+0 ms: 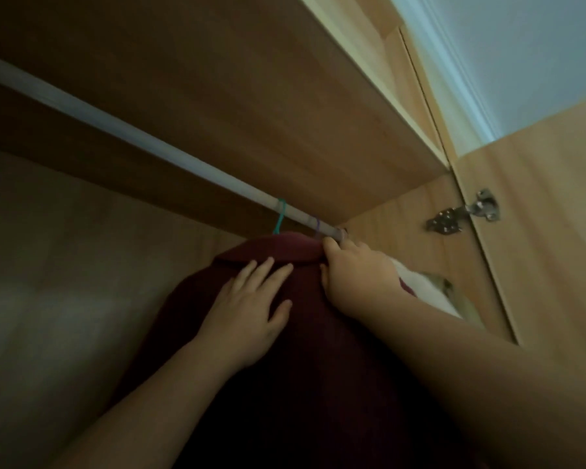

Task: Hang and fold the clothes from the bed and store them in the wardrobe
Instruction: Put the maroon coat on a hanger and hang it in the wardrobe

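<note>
no readable text, labels, brands or numbers, on wardrobe panels, rail, hangers or garment

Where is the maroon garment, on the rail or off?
On the rail: the teal hanger hook above the maroon garment loops over it.

**Ceiling and cornice overhead**

A pale ceiling (538,45) fills the upper right corner of the view. Along its edge runs a white cornice (462,82) with several moulded ridges, slanting down from the top middle toward the right. It lies just beyond the top front edge of the wardrobe (251,113). The light is dim, so the ceiling's bluish tint may be only a colour cast.
</note>
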